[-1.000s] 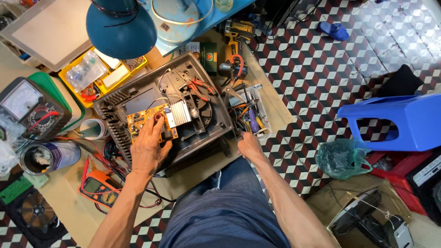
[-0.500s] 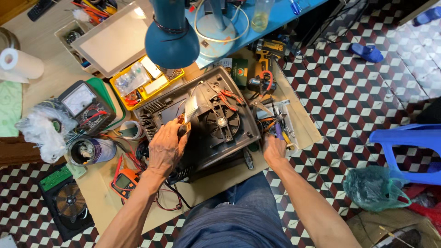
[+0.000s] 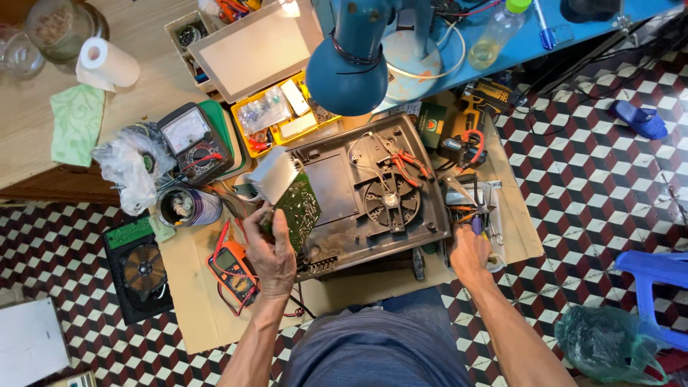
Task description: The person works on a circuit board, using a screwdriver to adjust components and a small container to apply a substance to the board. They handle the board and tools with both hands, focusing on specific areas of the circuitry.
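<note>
Checkered tile floor (image 3: 602,179) all around, a sheet of cardboard (image 3: 193,301) spread on it as the work mat. Wooden surface (image 3: 43,143) at far left, blue table (image 3: 573,29) at far right. On the cardboard's middle sits the open dark appliance casing (image 3: 337,193), cooling fan (image 3: 390,203) in its right half, red-handled pliers (image 3: 405,163) lying inside toward the far edge. Blue lamp shade (image 3: 347,75) hangs over the far side of the casing. Blue plastic stool (image 3: 656,269) at right edge, green plastic bag (image 3: 609,344) near it. White flat panel (image 3: 254,50) far of centre, yellow parts tray (image 3: 279,115) just near it. Black coil unit (image 3: 140,269) on the floor at left. Analog multimeter (image 3: 190,136) left of the yellow tray, tin can (image 3: 188,206) near it, crumpled plastic bag (image 3: 129,168) further left. Paper roll (image 3: 107,64) on the wooden surface. Orange digital multimeter (image 3: 233,269) on cardboard, just left of the left wrist.

Left hand (image 3: 272,247) clenched around the near end of the green circuit board (image 3: 297,208), its silver heat sink (image 3: 276,175) at the far end; board is lifted and tilted over the casing's left edge. Right hand (image 3: 469,254) on the cardboard just right of the casing, fingers curled down among small tools (image 3: 473,215); cannot tell if it grips one.
</note>
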